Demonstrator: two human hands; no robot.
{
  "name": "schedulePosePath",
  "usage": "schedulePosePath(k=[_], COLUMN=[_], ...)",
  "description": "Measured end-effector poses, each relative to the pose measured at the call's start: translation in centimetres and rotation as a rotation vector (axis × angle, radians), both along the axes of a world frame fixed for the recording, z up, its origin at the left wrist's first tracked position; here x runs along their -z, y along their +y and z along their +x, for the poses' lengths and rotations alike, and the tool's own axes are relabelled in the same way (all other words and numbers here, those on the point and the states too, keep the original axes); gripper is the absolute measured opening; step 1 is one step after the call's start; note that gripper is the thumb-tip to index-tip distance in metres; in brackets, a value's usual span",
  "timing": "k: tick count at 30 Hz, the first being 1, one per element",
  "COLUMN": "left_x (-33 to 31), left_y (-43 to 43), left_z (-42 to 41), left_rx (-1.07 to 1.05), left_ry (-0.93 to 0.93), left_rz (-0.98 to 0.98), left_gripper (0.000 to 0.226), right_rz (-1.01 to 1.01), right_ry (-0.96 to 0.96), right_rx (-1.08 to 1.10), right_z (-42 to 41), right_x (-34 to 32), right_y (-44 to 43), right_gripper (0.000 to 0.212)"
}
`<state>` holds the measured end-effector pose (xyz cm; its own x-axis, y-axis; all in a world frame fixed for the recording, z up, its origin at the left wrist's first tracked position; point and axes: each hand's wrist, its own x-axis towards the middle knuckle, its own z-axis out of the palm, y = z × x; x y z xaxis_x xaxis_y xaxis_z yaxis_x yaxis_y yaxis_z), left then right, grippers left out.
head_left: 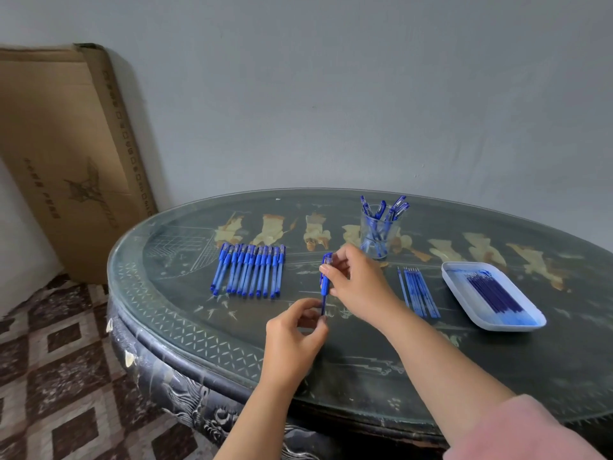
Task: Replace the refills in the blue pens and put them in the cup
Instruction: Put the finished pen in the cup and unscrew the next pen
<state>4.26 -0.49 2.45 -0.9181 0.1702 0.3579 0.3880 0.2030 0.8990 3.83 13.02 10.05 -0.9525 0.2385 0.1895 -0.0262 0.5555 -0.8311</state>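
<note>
Head view: a dark oval counter [365,360] with a glass top stands against a grey wall; a person's two bare hands work above its near middle.

Right grip [356,280]: fingers and thumb curled round the upper, capped end of one blue pen [325,287]; thumb laid across the barrel just under the cap; a pink sleeve [530,429] covers the forearm near the lower edge.

Left grip [295,330]: thumb and fingertips pinch the lower end of the same pen; the remaining fingers are curled in loosely; whether the tip section is loosened cannot be told.

The held pen stands nearly upright between the two grips, raised off the counter.

Row of blue pens [248,270]: laid side by side on the counter, left of the grips, caps toward the wall, bodies touching or just apart.

Clear cup [378,234]: upright, behind the right grip, nearer the wall; several capped blue pens stand in it, leaning outward.

Loose refills [419,292]: a small parallel group flat on the counter, between the right grip and the tray.

White tray [510,327]: on the right side of the counter; a bundle of dark-blue refills [494,293] lies in it, along its length.

A flat cardboard box [66,154] leans on the wall at left; patterned brown floor tiles [49,360] lie below it.
</note>
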Motion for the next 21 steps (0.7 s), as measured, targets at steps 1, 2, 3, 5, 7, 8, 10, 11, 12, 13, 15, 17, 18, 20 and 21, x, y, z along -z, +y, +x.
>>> schedulePosePath(k=[1, 2, 3, 5, 7, 8, 10, 11, 12, 13, 15, 17, 18, 20, 21], left_x=[0.0, -0.1, -0.2, -0.4, -0.7, -0.9, -1.2, -1.4, -1.6, -1.9, -2.3, -2.4, -2.2, -1.4, -1.1], left_y=[0.0, 0.0, 0.1, 0.0, -0.2, -0.5, -1.5, -2.1, -2.9, -3.8, -5.8, -7.8, -8.6, -9.9, -10.2], left_z=[0.0, 0.0, -0.1, -0.2, -0.5, -0.9, -2.1, -2.8, -3.8, -4.8, -6.9, -9.0, -9.9, -11.4, -11.9], left_rx=[0.001, 0.004, 0.01, 0.013, -0.013, -0.039, -0.117, -0.162, -0.21, -0.259, -0.358, -0.429, -0.458, -0.514, -0.536], left_ry=[-0.005, -0.015, -0.032, -0.083, -0.155, -0.186, -0.195, -0.173, -0.143, -0.112, -0.058, -0.029, -0.022, -0.024, -0.032], left_rz=[0.0, 0.003, 0.017, 0.089, 0.22, 0.297, 0.415, 0.443, 0.451, 0.444, 0.39, 0.3, 0.258, 0.19, 0.172], left_gripper=[0.021, 0.021, 0.02, 0.019, 0.016, 0.014, 0.012, 0.012, 0.013, 0.015, 0.017, 0.013, 0.011, 0.009, 0.009], right_rz=[0.026, 0.052, 0.061, 0.018, -0.103, -0.17, -0.219, -0.215, -0.21, -0.2, -0.142, -0.051, 0.002, 0.107, 0.151], right_ry=[-0.015, -0.025, -0.02, 0.03, 0.113, 0.17, 0.305, 0.37, 0.435, 0.496, 0.581, 0.602, 0.597, 0.545, 0.501], right_rx=[-0.004, -0.004, 0.002, 0.03, 0.096, 0.149, 0.293, 0.364, 0.429, 0.486, 0.588, 0.647, 0.66, 0.654, 0.643], right_z=[0.0, 0.0, 0.1, 0.1, -0.3, -0.5, -1.3, -1.8, -2.4, -3.1, -4.3, -5.6, -6.1, -7.2, -7.6], right_x=[0.0, 0.0, -0.1, -0.8, -2.0, -2.8, -4.3, -4.9, -5.3, -5.7, -6.0, -5.8, -5.7, -5.1, -4.9], right_y=[-0.1, -0.1, -0.1, 0.1, 1.0, 1.6, 3.5, 4.6, 5.7, 6.8, 8.6, 10.1, 10.6, 11.2, 11.5], right_gripper=[0.011, 0.01, 0.009, 0.007, 0.006, 0.005, 0.007, 0.008, 0.009, 0.01, 0.013, 0.013, 0.011, 0.009, 0.009])
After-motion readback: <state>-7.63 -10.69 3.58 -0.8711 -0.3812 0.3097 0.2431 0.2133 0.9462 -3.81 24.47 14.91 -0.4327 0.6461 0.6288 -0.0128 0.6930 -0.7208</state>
